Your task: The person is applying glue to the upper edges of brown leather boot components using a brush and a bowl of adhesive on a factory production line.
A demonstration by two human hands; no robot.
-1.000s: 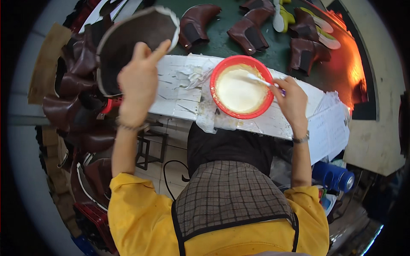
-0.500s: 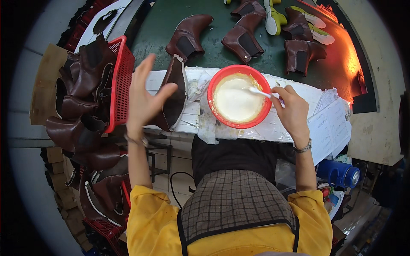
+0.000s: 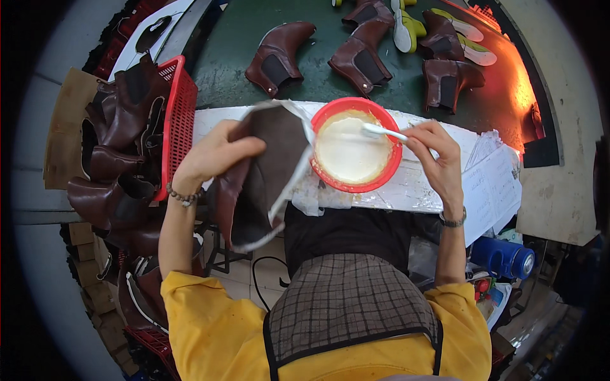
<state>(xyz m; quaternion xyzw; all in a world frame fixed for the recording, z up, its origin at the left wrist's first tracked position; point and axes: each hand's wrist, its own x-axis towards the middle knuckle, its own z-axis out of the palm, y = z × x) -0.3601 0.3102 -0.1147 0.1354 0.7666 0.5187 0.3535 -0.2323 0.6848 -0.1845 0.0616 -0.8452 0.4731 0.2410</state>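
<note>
My left hand (image 3: 215, 152) grips a dark brown leather boot upper (image 3: 273, 155) by its side, thumb on the near face. The upper is lifted and tilted, its open underside with a pale edge turned up toward me. Between finger and thumb, my right hand (image 3: 437, 152) pinches the handle of a small white brush (image 3: 385, 132), which looks like a toothbrush. The brush head is over the white creamy liquid (image 3: 352, 159) in a red plastic bowl (image 3: 395, 159); whether the bristles touch it I cannot tell. The upper's edge comes close to the bowl's left rim.
A red basket (image 3: 182, 120) heaped with brown boots (image 3: 127, 114) stands at the left. More boots (image 3: 362, 60) and yellow-green shoe forms (image 3: 408, 32) lie on the green surface (image 3: 219, 63) beyond. Written papers (image 3: 489, 190) and a blue flask (image 3: 505, 258) are at the right.
My left hand, open above the boot upper before, has closed on it and raised it toward me, tilting it. My right hand has shifted slightly, and the brush still points into the bowl.
</note>
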